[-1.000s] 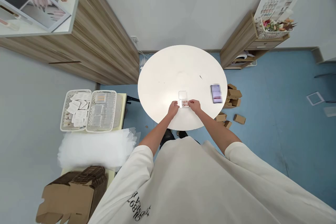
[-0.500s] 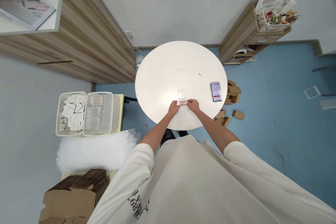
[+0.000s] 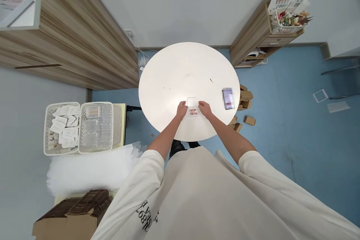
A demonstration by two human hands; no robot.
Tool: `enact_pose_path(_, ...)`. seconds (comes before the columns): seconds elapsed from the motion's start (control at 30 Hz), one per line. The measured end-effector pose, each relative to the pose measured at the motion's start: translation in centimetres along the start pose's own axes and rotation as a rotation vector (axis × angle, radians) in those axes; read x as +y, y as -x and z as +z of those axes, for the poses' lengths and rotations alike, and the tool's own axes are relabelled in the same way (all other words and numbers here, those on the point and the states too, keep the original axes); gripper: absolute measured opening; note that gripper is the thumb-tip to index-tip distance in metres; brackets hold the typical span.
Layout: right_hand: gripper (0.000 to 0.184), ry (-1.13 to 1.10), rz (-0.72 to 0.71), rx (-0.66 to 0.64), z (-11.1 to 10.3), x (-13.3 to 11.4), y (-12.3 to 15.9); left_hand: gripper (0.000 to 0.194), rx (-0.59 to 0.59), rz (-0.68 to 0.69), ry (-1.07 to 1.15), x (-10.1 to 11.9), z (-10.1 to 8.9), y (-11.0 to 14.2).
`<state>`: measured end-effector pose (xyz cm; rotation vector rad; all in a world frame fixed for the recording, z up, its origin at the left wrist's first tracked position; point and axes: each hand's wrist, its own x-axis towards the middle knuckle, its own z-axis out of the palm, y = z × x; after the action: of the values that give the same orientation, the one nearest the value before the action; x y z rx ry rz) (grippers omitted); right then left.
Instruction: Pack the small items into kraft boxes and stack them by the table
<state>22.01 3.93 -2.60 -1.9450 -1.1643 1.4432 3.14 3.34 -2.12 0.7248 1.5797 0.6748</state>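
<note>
A small clear plastic case (image 3: 192, 115) lies on the white oval table (image 3: 180, 67), its lid (image 3: 192, 101) swung back away from me. Rows of small reddish pieces (image 3: 193, 111), which look like false nails, fill its base. My left hand (image 3: 181, 110) is at the case's left side, fingertips bent together at the lid's edge near the hinge. Opposite it, my right hand (image 3: 205, 109) has its fingertips drawn together at the right edge. Both hands appear to hold the case by its sides, though the exact contact is too small to see well.
A purple, blurred packet (image 3: 228, 98) lies at the table's right. Small cardboard boxes (image 3: 245, 99) sit on the floor beyond. To the left are white baskets (image 3: 62, 129) with cards and clear cases (image 3: 97, 125), white sheeting (image 3: 90, 168) and flattened cardboard (image 3: 67, 225).
Both hands have shifted from the case's base, where they covered its sides, up toward the lid's edges. More of the base now shows. The whole view has moved slightly.
</note>
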Motion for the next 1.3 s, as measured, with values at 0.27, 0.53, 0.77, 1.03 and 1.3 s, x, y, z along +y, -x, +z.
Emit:
enact_pose_path(0.27, 0.054, -0.154, -0.011, -0.128, 1.1, -2.2, 0.1, 0.049, -0.049, 0.009, 0.051, 0.6, 0.5, -0.6)
enact_pose_path(0.53, 0.067, -0.136, 0.080, -0.114, 0.9, -3.7, 0.5, 0.058, -0.057, -0.072, 0.036, 1.5, -0.8, -0.3)
enact_pose_path(0.77, 0.076, -0.132, 0.055, -0.130, 1.0, -4.4, 0.8, 0.058, -0.074, -0.020, -0.012, 2.0, -1.1, -0.9)
enact_pose_path(1.03, 0.080, -0.109, 0.027, -0.136, 0.6, -4.6, 1.3, 0.054, -0.048, 0.080, -0.032, 2.4, -1.3, -0.4)
enact_pose_path(1.3, 0.081, -0.160, 0.011, -0.148, 0.5, -3.8, 2.7, 0.046, -0.034, 0.111, 0.058, 1.6, -1.8, 1.7)
